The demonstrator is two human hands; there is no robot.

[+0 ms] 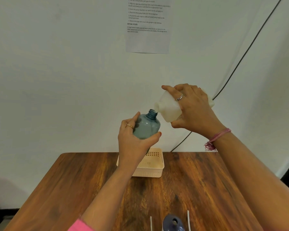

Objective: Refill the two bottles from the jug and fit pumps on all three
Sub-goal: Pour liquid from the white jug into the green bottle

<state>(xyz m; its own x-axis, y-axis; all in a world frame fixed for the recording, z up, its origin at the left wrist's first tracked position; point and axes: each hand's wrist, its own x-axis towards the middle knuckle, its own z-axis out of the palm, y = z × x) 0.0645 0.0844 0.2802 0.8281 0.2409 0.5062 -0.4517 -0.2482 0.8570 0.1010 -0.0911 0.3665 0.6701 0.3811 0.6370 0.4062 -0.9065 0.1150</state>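
**Q:** Nearest the viewer, below both wrists, what lies on the surface (83, 179)?

**A:** At the bottom edge stands a dark blue bottle (173, 222) seen from above, its mouth open. Two thin white tubes (188, 220) flank it, one on each side; what they join to is cut off by the frame.

**Q:** What sits further back on the surface?

**A:** A cream perforated basket (154, 169) rests near the far edge, directly beneath the left hand (135, 139) and partly hidden by that forearm.

**Q:** How do the fingers of the left hand lie?

**A:** They are curled round the body of a translucent blue-grey bottle (147, 125), thumb on the right side, fingers on the left. The bottle is held in the air above the basket, tilted with its uncapped threaded neck pointing up and to the right.

**Q:** And the right hand (193, 109)?

**A:** Its fingers wrap over the top of a white translucent jug (169, 107), thumb beneath. The jug is tipped toward the left, its spout just beside the bottle's neck, at or near touching; no liquid can be made out between them.

**Q:** What lies beyond the fingers?

**A:** A white wall bearing a printed sheet (148, 25), and a dark cable (240, 62) running diagonally behind the right hand.
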